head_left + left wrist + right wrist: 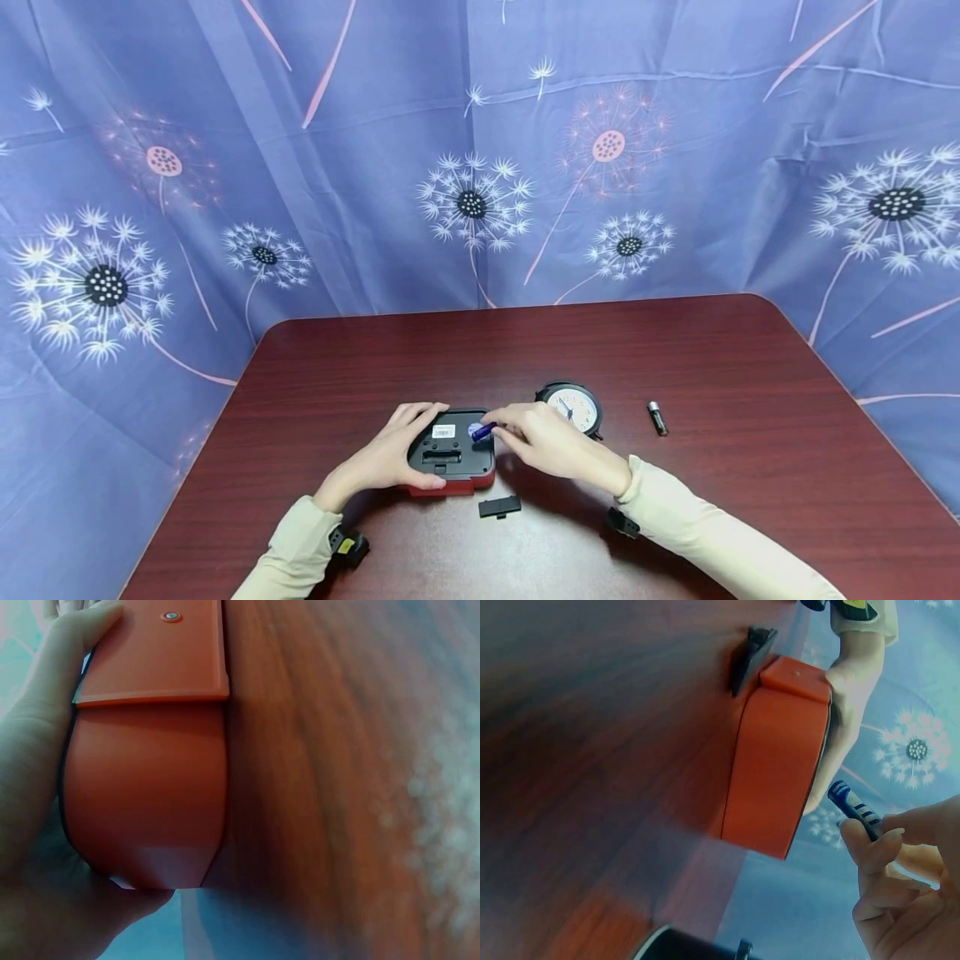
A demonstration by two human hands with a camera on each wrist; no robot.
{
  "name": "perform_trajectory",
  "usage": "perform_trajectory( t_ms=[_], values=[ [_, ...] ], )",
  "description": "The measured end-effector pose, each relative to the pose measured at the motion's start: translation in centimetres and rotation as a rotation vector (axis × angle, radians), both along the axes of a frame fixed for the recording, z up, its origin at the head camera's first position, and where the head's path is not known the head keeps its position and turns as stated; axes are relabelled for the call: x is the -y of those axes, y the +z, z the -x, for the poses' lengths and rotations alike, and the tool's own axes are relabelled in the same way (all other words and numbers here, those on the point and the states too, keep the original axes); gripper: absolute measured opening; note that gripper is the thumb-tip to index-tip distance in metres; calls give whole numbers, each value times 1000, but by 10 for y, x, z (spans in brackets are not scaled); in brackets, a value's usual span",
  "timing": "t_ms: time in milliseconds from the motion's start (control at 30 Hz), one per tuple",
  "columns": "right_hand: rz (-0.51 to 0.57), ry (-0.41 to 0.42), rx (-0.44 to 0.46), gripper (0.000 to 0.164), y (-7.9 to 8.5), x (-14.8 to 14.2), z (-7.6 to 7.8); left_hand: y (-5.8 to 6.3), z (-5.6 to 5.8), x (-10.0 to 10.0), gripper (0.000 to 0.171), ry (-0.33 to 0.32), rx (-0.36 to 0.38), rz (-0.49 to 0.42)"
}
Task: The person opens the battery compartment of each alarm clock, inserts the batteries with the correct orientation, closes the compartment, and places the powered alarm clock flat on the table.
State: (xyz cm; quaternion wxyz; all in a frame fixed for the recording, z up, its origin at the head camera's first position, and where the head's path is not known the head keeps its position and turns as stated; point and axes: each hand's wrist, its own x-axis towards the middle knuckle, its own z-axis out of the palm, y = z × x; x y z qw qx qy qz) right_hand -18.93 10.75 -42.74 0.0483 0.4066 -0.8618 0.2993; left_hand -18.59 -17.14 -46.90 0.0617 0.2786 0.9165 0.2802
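Note:
A red device with a black back (470, 460) lies back-up on the table, a slim battery slot (441, 457) showing in it. My left hand (384, 451) grips its left side, thumb along the near edge and fingers over the far one. In the left wrist view the red side (146, 780) fills the space beside the thumb. Between thumb and fingertips, my right hand (553, 440) pinches a small blue battery (483, 432), tilted over the right part of the back. The right wrist view shows stripes on this battery (853, 804).
A small black battery cover (499, 507) lies on the table just nearer than the device. Behind the right hand is a round black alarm clock (573, 408) with a white dial. Farther right lies a black battery (657, 418). A patterned blue curtain (360, 208) hangs behind the table.

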Motion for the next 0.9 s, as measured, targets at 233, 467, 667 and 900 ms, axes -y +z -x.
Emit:
perform_trajectory(
  t_ms=[233, 467, 667, 900],
  values=[
    [-23, 57, -9, 22, -3, 11, -3, -1, 0, 1, 102, -11, 4, -4],
    [-51, 99, -53, 19, -7, 20, -4, 0, 0, 2, 102, -19, 24, 2],
    [-92, 81, -51, 19, -9, 28, -5, 1, 0, 2, 102, -20, 29, 1],
    [-106, 67, -58, 19, -11, 36, -4, -1, 0, 2, 102, -20, 12, 6]
  ],
)
